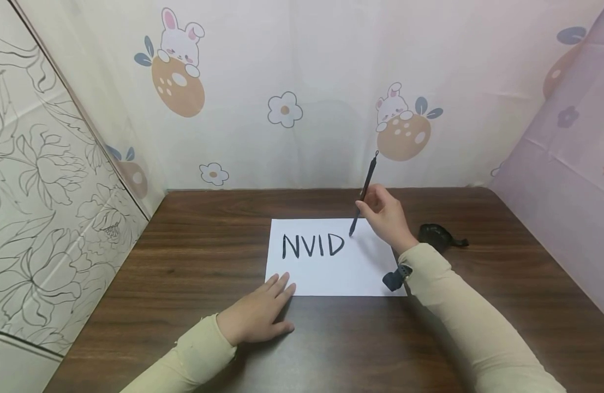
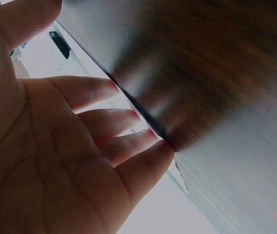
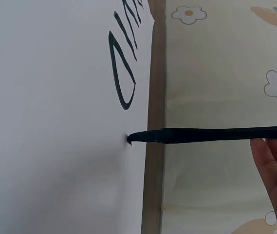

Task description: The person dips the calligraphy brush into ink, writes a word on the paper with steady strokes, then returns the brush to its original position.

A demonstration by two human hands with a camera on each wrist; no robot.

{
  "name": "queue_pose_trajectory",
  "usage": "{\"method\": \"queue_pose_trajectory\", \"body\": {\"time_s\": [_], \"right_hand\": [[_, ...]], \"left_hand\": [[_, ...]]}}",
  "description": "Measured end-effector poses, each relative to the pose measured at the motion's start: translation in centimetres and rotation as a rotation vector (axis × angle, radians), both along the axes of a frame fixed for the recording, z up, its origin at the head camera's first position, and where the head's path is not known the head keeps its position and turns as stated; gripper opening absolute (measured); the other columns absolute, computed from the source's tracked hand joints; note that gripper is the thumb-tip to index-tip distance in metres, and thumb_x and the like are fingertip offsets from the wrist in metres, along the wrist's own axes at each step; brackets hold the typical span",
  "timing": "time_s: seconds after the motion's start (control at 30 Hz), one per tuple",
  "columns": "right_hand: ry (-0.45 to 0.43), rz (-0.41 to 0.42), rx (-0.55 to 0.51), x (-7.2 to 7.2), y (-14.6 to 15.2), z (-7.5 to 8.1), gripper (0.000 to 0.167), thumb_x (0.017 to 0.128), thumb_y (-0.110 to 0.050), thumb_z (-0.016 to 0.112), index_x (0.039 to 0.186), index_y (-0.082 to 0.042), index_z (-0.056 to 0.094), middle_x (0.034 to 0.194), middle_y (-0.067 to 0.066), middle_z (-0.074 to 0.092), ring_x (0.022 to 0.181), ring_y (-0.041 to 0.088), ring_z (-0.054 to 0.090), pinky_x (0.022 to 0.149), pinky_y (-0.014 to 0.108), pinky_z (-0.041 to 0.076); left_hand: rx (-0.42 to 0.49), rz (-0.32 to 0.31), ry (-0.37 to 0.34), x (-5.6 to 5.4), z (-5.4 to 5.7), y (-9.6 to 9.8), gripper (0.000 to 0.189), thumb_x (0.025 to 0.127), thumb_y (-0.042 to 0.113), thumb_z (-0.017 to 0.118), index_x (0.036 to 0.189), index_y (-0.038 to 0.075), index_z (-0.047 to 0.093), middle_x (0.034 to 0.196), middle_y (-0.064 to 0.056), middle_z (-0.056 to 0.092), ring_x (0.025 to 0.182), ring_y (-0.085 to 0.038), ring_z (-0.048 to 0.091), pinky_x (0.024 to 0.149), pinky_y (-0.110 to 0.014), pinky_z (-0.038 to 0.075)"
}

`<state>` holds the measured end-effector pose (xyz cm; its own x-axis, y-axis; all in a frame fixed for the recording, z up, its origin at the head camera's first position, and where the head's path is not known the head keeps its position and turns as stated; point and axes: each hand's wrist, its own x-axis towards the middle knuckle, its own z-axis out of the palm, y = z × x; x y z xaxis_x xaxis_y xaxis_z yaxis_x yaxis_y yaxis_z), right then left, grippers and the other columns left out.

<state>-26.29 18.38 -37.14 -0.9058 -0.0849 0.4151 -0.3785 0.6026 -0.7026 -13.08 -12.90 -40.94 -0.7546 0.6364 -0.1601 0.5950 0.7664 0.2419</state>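
A white sheet of paper point(image 1: 331, 278) lies on the brown wooden table and bears the black brushed letters NVID point(image 1: 314, 245). My right hand point(image 1: 386, 215) pinches a slim black writing brush point(image 1: 366, 183) partway along its handle, the hanging loop uppermost. In the right wrist view the dark tip of the brush point(image 3: 150, 136) is at the paper, just past the letter D; whether it touches is hard to tell. With fingers spread, my left hand point(image 1: 257, 314) rests at the paper's lower left corner. The left wrist view shows its palm and fingers point(image 2: 97, 92) from below.
A small black ink dish point(image 1: 435, 236) with a short handle stands on the table point(image 1: 203, 245), right of the paper and partly behind the right wrist. A dark wrist device point(image 1: 395, 278) hangs at the right cuff. A printed curtain point(image 1: 321, 65) rises behind the table's far edge.
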Motion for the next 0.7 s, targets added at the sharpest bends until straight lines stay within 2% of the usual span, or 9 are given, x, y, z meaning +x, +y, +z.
{"method": "queue_pose_trajectory", "body": {"time_s": [0.3,0.7], "right_hand": [[0.012,0.012,0.023,0.38,-0.06,0.03,0.025,0.096,-0.02,0.063,0.117,-0.008,0.056,0.095,0.009,0.063,0.087,0.022,0.059,0.075,0.034,0.05],[-0.026,0.025,0.026,1.0,0.04,0.1,0.029,0.095,-0.022,0.064,0.12,-0.008,0.057,0.096,0.008,0.064,0.085,0.022,0.062,0.074,0.034,0.053]], "left_hand": [[-0.003,0.004,-0.009,-0.08,0.02,0.04,0.075,0.092,0.046,0.061,0.15,0.005,0.038,0.16,-0.019,0.028,0.147,-0.039,0.028,0.117,-0.049,0.032],[-0.001,0.0,-0.002,-0.05,-0.06,0.04,0.074,0.092,0.045,0.062,0.15,0.005,0.039,0.159,-0.02,0.029,0.146,-0.039,0.029,0.117,-0.049,0.033]]}}
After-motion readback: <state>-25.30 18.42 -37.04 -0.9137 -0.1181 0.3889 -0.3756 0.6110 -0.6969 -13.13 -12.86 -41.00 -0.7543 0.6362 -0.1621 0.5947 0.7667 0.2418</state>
